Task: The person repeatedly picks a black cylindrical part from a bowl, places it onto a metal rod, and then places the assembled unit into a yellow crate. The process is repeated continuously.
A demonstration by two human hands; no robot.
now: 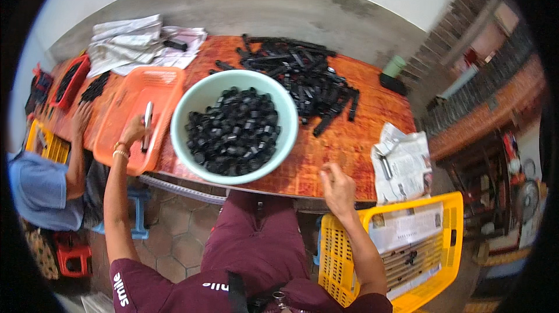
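Observation:
My left hand (135, 130) is closed on a slim silver-and-black tube (148, 119), held over the orange plastic basket (110, 138). Right of that basket stands a pale green basin (179, 129), heaped with short black cylindrical caps (236, 132). By the table's front edge, my right hand (338, 188) has its fingers curled in; whatever they may hold is hidden. Behind the basin lies a loose pile of long black tubes (314, 80). On the newspaper (407, 161) at the right rests a short silver tube (385, 167).
A yellow basket (457, 237) with paper and several slim tubes stands below my right forearm. Another person (46, 185) sits at the left with a hand on the table, near a red tray (81, 77). Crumpled newspaper (125, 39) lies at the back left; a green cup (395, 65) at the back right.

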